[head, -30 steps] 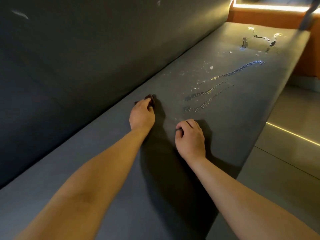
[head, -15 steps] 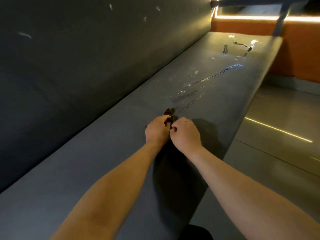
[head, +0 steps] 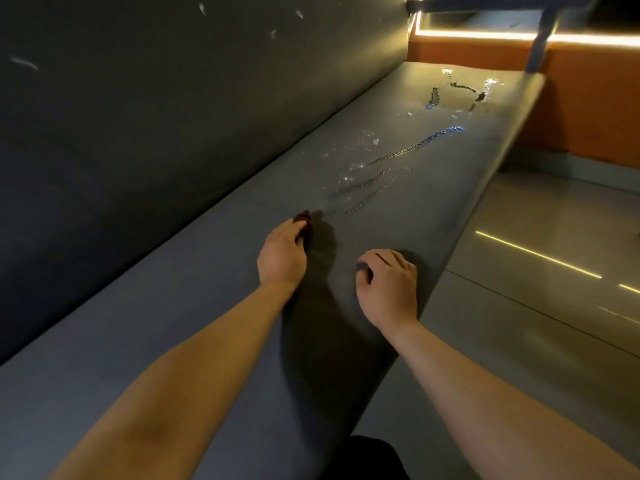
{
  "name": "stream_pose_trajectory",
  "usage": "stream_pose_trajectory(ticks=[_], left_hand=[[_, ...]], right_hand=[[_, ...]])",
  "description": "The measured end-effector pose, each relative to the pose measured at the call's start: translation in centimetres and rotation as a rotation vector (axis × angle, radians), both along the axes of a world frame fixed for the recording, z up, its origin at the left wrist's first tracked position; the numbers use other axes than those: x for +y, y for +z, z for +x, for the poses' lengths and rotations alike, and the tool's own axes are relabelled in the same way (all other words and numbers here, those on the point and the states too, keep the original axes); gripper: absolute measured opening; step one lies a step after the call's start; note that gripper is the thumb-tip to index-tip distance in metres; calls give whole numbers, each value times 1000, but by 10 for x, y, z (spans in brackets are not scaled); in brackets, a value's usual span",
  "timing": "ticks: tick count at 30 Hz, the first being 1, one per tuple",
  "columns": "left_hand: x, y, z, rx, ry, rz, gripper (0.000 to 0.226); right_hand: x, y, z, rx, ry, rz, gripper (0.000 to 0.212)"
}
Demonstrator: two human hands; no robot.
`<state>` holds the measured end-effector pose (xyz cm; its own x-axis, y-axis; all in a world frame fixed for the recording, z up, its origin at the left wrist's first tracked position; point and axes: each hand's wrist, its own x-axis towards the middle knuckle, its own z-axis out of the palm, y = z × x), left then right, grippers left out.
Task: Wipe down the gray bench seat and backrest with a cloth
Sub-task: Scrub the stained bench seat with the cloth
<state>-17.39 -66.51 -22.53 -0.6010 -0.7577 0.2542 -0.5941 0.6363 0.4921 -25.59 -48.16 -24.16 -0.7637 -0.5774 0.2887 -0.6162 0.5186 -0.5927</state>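
Backrest (head: 145, 126) at far left carries a few pale flecks, unwiped. Left hand (head: 282, 258) is closed on a dark cloth (head: 304, 220), bunched w/ a bit poking past the fingertips toward the wet streaks (head: 398, 161), prob. set for the next pass. Seat (head: 214, 306) long axis runs away to upper right. Right hand (head: 388, 285) grip is curled, knuckles up, apparently empty, resting on the seat near its front edge, likely as a brace.

An orange wall (head: 588, 109) with a glowing light strip (head: 485, 35) meets the glossy floor (head: 554, 271).
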Motion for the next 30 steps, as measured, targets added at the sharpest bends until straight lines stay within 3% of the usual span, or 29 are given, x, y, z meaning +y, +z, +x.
stream_pose_trajectory(ticks=[6,13,20,26,30], left_hand=[[25,6,-21,-72,12,66,38],[95,8,-20,-88,-239,105,31],[110,17,4,-59,-368,77,30],[35,6,46,-30,41,26,38],[35,3,36,-31,82,114,39]], right_hand=[[-1,1,-1,-31,-22,-76,14],[13,19,-10,-318,-166,-282,23],[20,19,16,-291,-66,-157,31],[21,13,23,-244,-17,-104,28],[26,11,19,-252,-2,-121,25]])
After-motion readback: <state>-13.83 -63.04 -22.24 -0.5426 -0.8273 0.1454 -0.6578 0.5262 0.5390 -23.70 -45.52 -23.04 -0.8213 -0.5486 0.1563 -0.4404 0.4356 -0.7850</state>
